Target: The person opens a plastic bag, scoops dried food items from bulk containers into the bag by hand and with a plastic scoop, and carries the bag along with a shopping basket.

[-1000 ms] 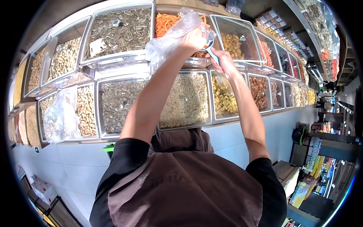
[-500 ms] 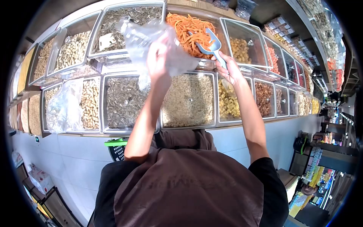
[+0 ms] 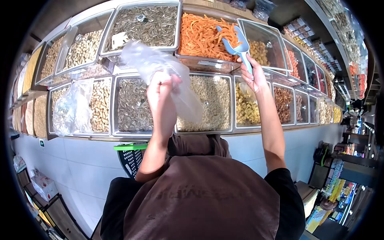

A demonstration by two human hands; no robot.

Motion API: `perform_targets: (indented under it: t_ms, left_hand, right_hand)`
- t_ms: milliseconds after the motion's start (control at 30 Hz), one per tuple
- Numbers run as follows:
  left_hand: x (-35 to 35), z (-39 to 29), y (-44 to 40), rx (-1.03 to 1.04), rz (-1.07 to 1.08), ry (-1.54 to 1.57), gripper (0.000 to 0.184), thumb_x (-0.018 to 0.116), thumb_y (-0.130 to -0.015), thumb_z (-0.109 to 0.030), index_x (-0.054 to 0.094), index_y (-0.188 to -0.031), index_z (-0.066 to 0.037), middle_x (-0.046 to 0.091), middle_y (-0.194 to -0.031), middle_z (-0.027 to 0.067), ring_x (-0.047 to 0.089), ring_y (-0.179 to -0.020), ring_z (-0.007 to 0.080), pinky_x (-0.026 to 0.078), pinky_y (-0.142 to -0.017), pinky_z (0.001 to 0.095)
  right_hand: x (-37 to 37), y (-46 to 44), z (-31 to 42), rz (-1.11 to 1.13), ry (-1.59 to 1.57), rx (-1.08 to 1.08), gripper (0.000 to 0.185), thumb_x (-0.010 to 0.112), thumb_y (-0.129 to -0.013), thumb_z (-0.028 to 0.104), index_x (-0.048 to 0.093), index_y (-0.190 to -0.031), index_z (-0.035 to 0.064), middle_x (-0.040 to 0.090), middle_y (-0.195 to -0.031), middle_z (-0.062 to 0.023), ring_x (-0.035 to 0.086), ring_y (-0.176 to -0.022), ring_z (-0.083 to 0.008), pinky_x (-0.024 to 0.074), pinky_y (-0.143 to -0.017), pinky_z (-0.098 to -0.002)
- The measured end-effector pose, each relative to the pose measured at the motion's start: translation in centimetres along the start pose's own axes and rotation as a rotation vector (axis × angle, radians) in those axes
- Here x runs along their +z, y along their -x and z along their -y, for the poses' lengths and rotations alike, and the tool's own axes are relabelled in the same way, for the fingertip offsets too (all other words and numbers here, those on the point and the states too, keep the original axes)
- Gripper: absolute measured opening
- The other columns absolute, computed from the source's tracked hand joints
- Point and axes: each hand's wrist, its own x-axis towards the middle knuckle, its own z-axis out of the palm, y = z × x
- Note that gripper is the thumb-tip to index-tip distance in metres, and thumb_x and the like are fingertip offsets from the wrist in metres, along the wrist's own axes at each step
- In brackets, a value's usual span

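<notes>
Bag (image 3: pixel 182 94) in left hand (image 3: pixel 162 88) blurred, its opening unclear

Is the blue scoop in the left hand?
No, the right hand holds the scoop by its handle, while the left hand grips a clear bag.

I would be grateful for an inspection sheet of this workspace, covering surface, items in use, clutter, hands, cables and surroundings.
Surface: two rows of clear bins holding dry goods.
Items in use: translucent plastic bag, blurred; light-blue scoop over orange strips.
Clutter: another plastic bag lying across the front-row peanut bins.
Hands: left hand grips the blurred bag; right hand holds the scoop's handle.
Cables: nothing seen.
Surroundings: green-rimmed basket near the person; pale tiled floor.
</notes>
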Motion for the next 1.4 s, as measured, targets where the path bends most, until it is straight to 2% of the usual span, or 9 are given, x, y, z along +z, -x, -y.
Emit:
perform_targets:
  t_ms: [33, 133, 167, 233, 333, 467, 633, 1100, 1400]
  left_hand:
    - [0.1, 0.1, -0.1, -0.001, 0.004, -0.001, 0.023, 0.044, -0.097, -0.021, 0.059, -0.101, -0.004, 0.054, -0.083, 0.0009, 0.053, -0.077, 0.0123, 0.044, -0.074, 0.0282]
    - [1.5, 1.2, -0.3, -0.099, -0.012, -0.015, 0.022, 0.056, -0.097, -0.018, 0.051, -0.079, -0.005, 0.045, -0.063, -0.0045, 0.036, -0.054, 0.0049, 0.029, -0.048, 0.0235]
    - [2.0, 1.9, -0.3, -0.099, -0.012, -0.016, 0.022, 0.056, -0.097, -0.018, 0.051, -0.079, -0.005, 0.045, -0.063, -0.0045, 0.036, -0.054, 0.0049, 0.029, -0.048, 0.0235]
    - [2.9, 3.0, -0.3, 0.129, 0.025, -0.452, 0.029, 0.064, -0.093, -0.021, 0.05, -0.076, -0.001, 0.042, -0.059, -0.0002, 0.037, -0.053, 0.0067, 0.03, -0.048, 0.0273]
    - [3.7, 5.2, -0.2, -0.059, 0.08, -0.505, 0.032, 0.068, -0.091, -0.022, 0.051, -0.076, 0.001, 0.039, -0.055, 0.003, 0.036, -0.051, 0.0086, 0.031, -0.047, 0.0306]
    - [2.8, 7.9, -0.5, -0.028, 0.005, -0.521, 0.03, 0.066, -0.091, -0.02, 0.055, -0.075, 0.002, 0.038, -0.053, 0.0031, 0.035, -0.05, 0.0093, 0.03, -0.047, 0.0314]
    - [1.3, 8.2, -0.6, -0.172, -0.027, -0.333, 0.032, 0.064, -0.093, -0.018, 0.059, -0.069, 0.002, 0.039, -0.05, -0.0002, 0.035, -0.049, 0.0057, 0.028, -0.046, 0.0297]
    - [3.0, 6.4, -0.1, -0.185, -0.045, -0.075, 0.022, 0.056, -0.099, -0.015, 0.062, -0.083, -0.001, 0.041, -0.051, -0.0065, 0.036, -0.045, 0.0007, 0.025, -0.043, 0.0222]
    - [3.7, 5.5, 0.0, -0.194, -0.073, 0.032, 0.023, 0.052, -0.102, -0.016, 0.067, -0.098, -0.001, 0.041, -0.052, -0.0066, 0.035, -0.044, 0.0007, 0.025, -0.042, 0.0211]
  right_hand:
    - [0.0, 0.2, 0.1, 0.007, 0.011, -0.004, 0.037, 0.043, -0.104, 0.032, 0.057, -0.101, -0.0025, 0.046, -0.06, 0.0008, 0.03, -0.035, -0.003, 0.0234, -0.03, -0.0189]
    - [-0.4, 0.6, 0.0, -0.034, 0.061, 0.003, 0.037, 0.043, -0.104, 0.032, 0.057, -0.101, -0.0021, 0.046, -0.06, 0.0015, 0.03, -0.035, -0.003, 0.0229, -0.03, -0.0193]
    - [-0.7, 0.7, -0.1, -0.045, 0.073, 0.005, 0.037, 0.043, -0.104, 0.032, 0.057, -0.102, -0.0019, 0.046, -0.06, 0.0016, 0.03, -0.035, -0.003, 0.0227, -0.03, -0.0194]
    - [-1.0, 0.9, -0.4, -0.033, 0.037, 0.003, 0.037, 0.043, -0.104, 0.032, 0.057, -0.101, -0.0018, 0.046, -0.06, 0.0015, 0.03, -0.035, -0.003, 0.0226, -0.03, -0.0195]
    - [-0.7, 1.2, -0.2, -0.041, 0.044, -0.001, 0.037, 0.043, -0.104, 0.032, 0.058, -0.101, -0.0018, 0.046, -0.061, 0.0012, 0.03, -0.036, -0.003, 0.0223, -0.03, -0.0196]
    - [-0.6, 1.7, 0.0, -0.082, 0.124, 0.007, 0.038, 0.043, -0.104, 0.033, 0.058, -0.101, -0.0018, 0.047, -0.061, 0.001, 0.03, -0.036, -0.0029, 0.0223, -0.03, -0.0197]
    - [-0.9, 1.9, 0.1, -0.072, 0.069, -0.009, 0.038, 0.043, -0.104, 0.032, 0.058, -0.102, -0.0019, 0.048, -0.061, 0.0009, 0.03, -0.035, -0.0028, 0.0224, -0.03, -0.0196]
    - [1.7, 7.0, 5.1, 0.041, 0.01, -0.094, 0.039, 0.04, -0.105, 0.03, 0.056, -0.104, -0.0058, 0.049, -0.059, -0.0021, 0.032, -0.032, -0.0032, 0.0249, -0.027, -0.0178]
    - [2.7, 11.9, 5.1, 0.103, 0.035, 0.04, 0.041, 0.037, -0.106, 0.027, 0.055, -0.1, -0.0098, 0.046, -0.053, -0.0031, 0.031, -0.029, -0.0042, 0.0237, -0.025, -0.0178]
